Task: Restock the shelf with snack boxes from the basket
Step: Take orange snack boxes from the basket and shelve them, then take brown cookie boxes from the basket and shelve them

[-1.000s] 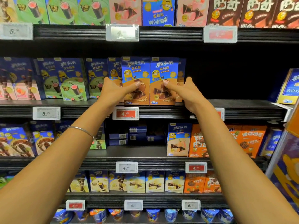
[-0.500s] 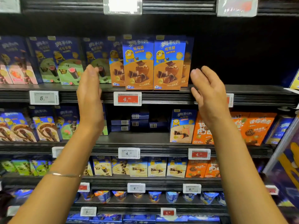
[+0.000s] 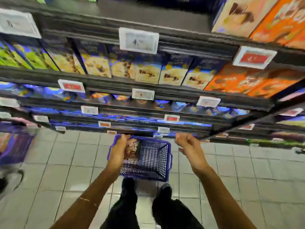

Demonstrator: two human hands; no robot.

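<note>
Two bare hands low over grey tiled floor (image 3: 247,171). Left hand (image 3: 118,152) down inside purple-blue plastic mesh basket (image 3: 155,159), back of hand up, fingers pointing toward brownish snack boxes (image 3: 132,147) lying at basket's far-left end. Touching or gripping them: cannot tell, too blurred. Right hand (image 3: 187,144) just right of basket rim, apart from it, fingers loosely curled, holding nothing. Basket standing on floor right in front of dark-trousered legs (image 3: 125,204), near base of black metal shelf unit (image 3: 115,86). Higher up on shelf: row of upright blue-and-yellow boxes (image 3: 171,75), orange boxes (image 3: 239,80) to their right, green boxes (image 3: 24,58) far left. White price tag (image 3: 139,40) and red price tag (image 3: 254,57) clipped on shelf edges. Heavy motion smear, print unreadable.
</note>
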